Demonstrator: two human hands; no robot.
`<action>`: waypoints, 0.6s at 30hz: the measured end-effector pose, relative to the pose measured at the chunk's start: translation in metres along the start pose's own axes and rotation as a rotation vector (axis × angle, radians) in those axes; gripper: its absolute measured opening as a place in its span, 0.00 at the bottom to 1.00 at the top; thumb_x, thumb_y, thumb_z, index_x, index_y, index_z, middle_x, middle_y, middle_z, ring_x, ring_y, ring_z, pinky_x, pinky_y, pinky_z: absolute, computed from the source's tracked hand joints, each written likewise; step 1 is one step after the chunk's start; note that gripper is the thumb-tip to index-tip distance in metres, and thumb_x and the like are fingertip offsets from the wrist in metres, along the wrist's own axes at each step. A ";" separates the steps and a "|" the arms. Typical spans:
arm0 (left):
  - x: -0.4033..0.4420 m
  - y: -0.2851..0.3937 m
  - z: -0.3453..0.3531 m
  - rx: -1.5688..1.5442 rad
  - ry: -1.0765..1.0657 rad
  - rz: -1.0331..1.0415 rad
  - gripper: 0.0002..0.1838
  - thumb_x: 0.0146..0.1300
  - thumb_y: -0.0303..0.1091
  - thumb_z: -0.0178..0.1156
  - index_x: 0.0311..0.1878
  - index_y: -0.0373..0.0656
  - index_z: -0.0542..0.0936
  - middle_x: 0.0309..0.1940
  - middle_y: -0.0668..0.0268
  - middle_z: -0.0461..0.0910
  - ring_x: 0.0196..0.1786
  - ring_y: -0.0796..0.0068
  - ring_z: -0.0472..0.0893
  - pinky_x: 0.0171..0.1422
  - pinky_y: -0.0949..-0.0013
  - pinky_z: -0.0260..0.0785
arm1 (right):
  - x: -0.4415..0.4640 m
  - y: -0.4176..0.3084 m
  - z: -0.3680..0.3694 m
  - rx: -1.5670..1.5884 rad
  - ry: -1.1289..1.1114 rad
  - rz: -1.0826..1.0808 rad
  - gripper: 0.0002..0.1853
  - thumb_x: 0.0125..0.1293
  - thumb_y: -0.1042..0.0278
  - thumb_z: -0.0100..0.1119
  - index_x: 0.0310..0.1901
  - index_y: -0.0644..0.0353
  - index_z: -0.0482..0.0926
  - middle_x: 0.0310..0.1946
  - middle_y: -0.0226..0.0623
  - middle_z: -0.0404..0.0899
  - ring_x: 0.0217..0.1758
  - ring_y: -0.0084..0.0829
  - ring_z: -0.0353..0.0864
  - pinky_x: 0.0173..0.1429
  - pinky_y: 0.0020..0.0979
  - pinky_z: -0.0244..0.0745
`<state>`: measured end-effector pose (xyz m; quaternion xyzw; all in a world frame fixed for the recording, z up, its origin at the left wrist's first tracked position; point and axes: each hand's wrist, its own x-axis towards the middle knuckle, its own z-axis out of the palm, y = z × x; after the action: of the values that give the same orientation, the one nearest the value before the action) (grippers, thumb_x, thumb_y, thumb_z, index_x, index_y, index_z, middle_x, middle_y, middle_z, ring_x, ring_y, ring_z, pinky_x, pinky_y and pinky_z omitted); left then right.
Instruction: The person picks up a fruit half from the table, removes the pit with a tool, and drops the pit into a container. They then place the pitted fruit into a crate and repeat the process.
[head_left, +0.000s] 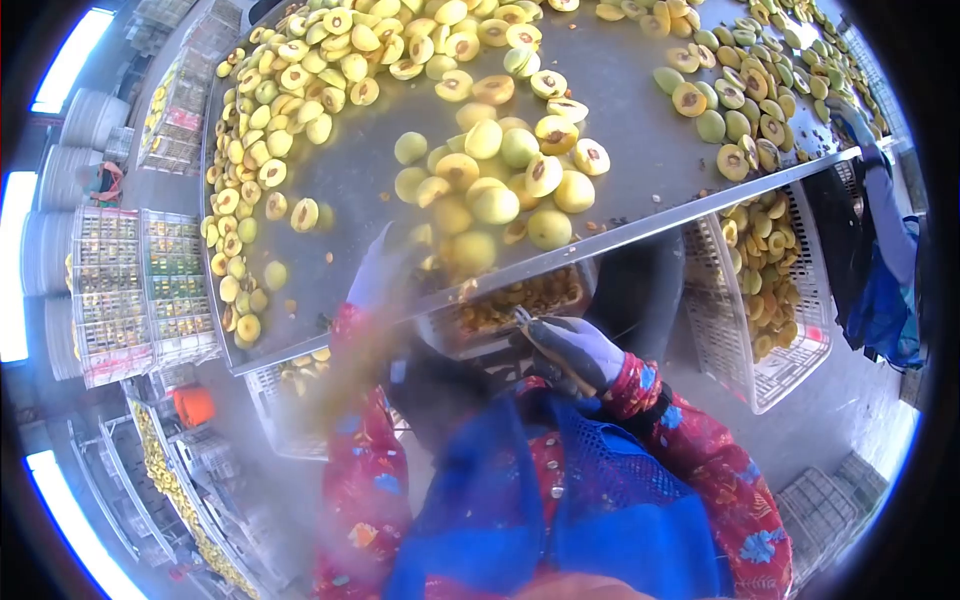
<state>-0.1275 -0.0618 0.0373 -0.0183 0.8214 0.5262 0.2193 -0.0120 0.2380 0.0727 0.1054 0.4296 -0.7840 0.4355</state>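
Halved and whole yellow-green stone fruit [495, 200] lie heaped near the front edge of a metal table [620, 120]. My left hand [372, 270], in a pale purple glove, is at that edge beside the heap; blur hides its fingers. My right hand [580, 350], in a purple and dark glove, is closed around a small tool [522, 316] with a metal tip. Its exact kind is hard to make out. Beneath the edge, just beyond the right hand, a crate [470, 352] holds brown pits or scraps.
A white crate [755, 385] of fruit halves stands below the table at right. More fruit [370, 40] covers the back left. A co-worker's arm [890, 215] reaches in at far right. Stacked crates [110, 290] stand at left.
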 end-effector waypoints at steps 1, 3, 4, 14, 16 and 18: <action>-0.014 0.007 0.006 -0.514 0.034 -0.057 0.26 0.58 0.36 0.62 0.60 0.37 0.73 0.41 0.59 0.82 0.32 0.60 0.81 0.37 0.68 0.74 | -0.002 -0.007 0.010 -0.026 0.022 0.014 0.17 0.74 0.54 0.50 0.48 0.62 0.74 0.23 0.27 0.72 0.21 0.17 0.71 0.23 0.22 0.66; -0.034 -0.007 0.012 0.299 0.126 0.202 0.23 0.60 0.33 0.59 0.60 0.39 0.74 0.41 0.63 0.82 0.34 0.65 0.80 0.37 0.69 0.74 | 0.005 -0.001 0.016 -0.285 0.097 -0.193 0.15 0.72 0.57 0.52 0.47 0.64 0.71 0.20 0.34 0.75 0.18 0.29 0.75 0.24 0.33 0.69; -0.041 -0.012 0.023 0.058 0.109 0.168 0.23 0.63 0.38 0.57 0.59 0.39 0.74 0.42 0.62 0.81 0.37 0.66 0.81 0.39 0.67 0.74 | 0.012 0.003 0.016 -0.515 0.129 -0.387 0.14 0.72 0.59 0.53 0.46 0.64 0.70 0.21 0.39 0.76 0.20 0.35 0.76 0.26 0.36 0.70; -0.080 0.043 0.098 -0.861 0.079 0.012 0.29 0.72 0.52 0.51 0.59 0.32 0.71 0.48 0.53 0.79 0.45 0.63 0.82 0.48 0.66 0.76 | 0.014 0.007 0.044 -0.862 0.319 -0.565 0.11 0.69 0.66 0.54 0.41 0.64 0.66 0.24 0.55 0.77 0.28 0.57 0.79 0.30 0.50 0.70; -0.079 0.017 0.106 -0.405 0.206 0.190 0.25 0.72 0.45 0.52 0.60 0.32 0.70 0.50 0.52 0.78 0.47 0.62 0.81 0.52 0.65 0.75 | 0.015 0.011 0.045 -0.860 0.334 -0.601 0.11 0.69 0.65 0.54 0.41 0.64 0.66 0.24 0.55 0.77 0.28 0.57 0.78 0.30 0.50 0.70; -0.079 0.008 0.113 -0.120 0.375 0.282 0.23 0.74 0.44 0.49 0.60 0.32 0.71 0.51 0.55 0.78 0.51 0.67 0.79 0.57 0.68 0.72 | 0.016 0.014 0.047 -0.867 0.363 -0.603 0.11 0.69 0.66 0.54 0.40 0.65 0.66 0.25 0.57 0.76 0.28 0.58 0.78 0.30 0.50 0.70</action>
<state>-0.0199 0.0244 0.0341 -0.0139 0.8095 0.5868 -0.0140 -0.0007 0.1887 0.0848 -0.0775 0.7921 -0.5945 0.1146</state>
